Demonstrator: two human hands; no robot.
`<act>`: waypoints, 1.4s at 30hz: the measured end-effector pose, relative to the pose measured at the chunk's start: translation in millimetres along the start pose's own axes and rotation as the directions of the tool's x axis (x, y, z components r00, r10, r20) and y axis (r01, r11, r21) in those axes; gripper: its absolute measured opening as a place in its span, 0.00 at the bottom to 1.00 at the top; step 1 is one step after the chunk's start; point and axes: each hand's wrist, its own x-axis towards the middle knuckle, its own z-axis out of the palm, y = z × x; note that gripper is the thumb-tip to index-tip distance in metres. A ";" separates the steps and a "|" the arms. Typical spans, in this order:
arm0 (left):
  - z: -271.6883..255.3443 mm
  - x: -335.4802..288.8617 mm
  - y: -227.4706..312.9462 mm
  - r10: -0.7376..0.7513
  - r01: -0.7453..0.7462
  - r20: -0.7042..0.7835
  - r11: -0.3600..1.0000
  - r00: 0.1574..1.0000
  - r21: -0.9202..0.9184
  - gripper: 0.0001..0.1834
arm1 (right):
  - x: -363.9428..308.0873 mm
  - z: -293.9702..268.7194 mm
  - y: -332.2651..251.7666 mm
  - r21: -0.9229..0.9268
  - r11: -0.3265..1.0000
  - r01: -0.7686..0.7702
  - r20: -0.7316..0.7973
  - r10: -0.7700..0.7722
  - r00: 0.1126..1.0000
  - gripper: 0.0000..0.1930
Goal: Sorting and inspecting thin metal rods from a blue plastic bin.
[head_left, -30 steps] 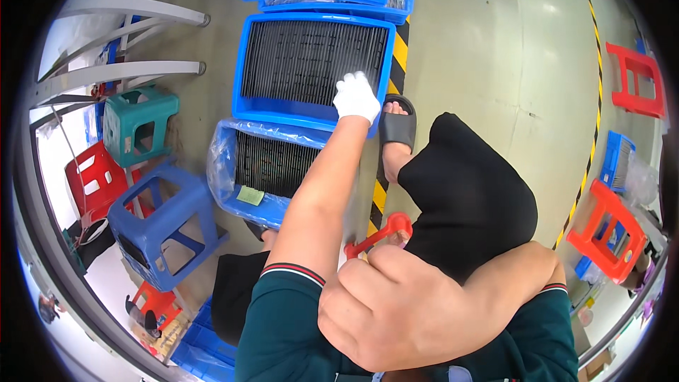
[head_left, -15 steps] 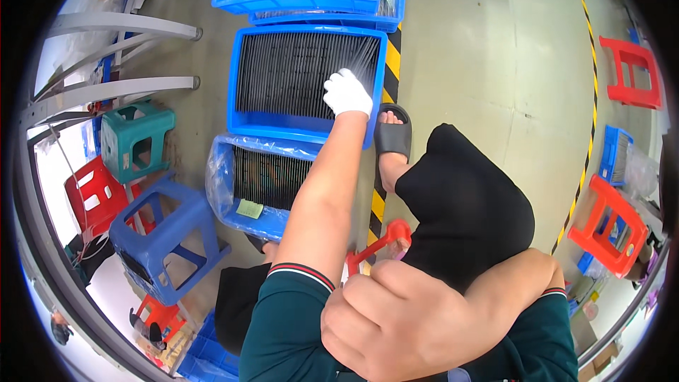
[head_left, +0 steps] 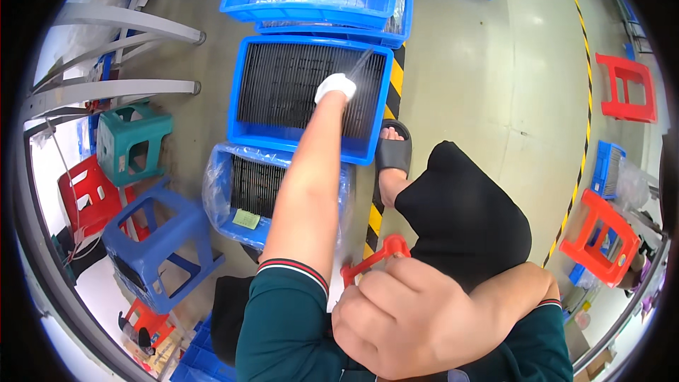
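Note:
My left hand [head_left: 334, 88], in a white glove, reaches over a blue crate [head_left: 303, 146] filled with rows of thin dark plates [head_left: 283, 88]. The glove looks curled, its fingertips partly hidden. From them a thin grey plate [head_left: 361, 62] sticks up at a tilt, slightly blurred, toward the crate's far right corner. Bare and close below the camera, my right hand [head_left: 403, 315] is curled into a fist in front of my body. Whether anything is inside that fist is hidden.
Nearer stands a plastic-lined blue crate [head_left: 225, 223] of similar plates, with a yellow-green note [head_left: 246, 218]. Stacked blue crates [head_left: 311, 15] lie beyond. Blue [head_left: 152, 240] and green [head_left: 134, 138] stools are left; a red stool [head_left: 601, 237] is right. Striped floor tape [head_left: 395, 88] runs alongside.
My left hand has shifted a little left over the plates, and a tilted plate now stands out at its fingertips. The fist of my right hand stays nearly in place. The view has moved slightly.

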 end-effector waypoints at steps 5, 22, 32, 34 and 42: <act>-0.8 -53.9 -44.2 0.335 0.366 0.396 0.152 0.855 -0.918 0.15 | -1.0 6.9 0.1 -0.006 0.999 0.031 0.058 -0.031 0.998 0.06; -100.3 -356.4 -89.1 0.400 -0.061 -0.442 -0.683 0.803 -0.728 0.12 | 41.4 23.2 -22.1 0.395 0.913 -0.102 -0.365 0.257 0.895 0.05; -137.2 -424.1 -118.9 0.147 -0.168 -0.637 -0.898 0.757 -0.407 0.11 | 77.4 108.3 -43.9 0.972 0.233 0.010 -0.163 0.645 0.746 0.07; -137.9 -435.5 -113.6 0.054 -0.258 -0.648 -0.889 0.760 -0.377 0.12 | 79.2 122.0 -46.7 0.972 0.233 -0.040 -0.114 0.609 0.785 0.07; -143.9 -462.3 -118.5 0.081 -0.310 -0.659 -0.835 0.748 -0.455 0.20 | 93.9 139.2 -64.2 0.999 0.014 -0.051 0.035 0.544 0.839 0.07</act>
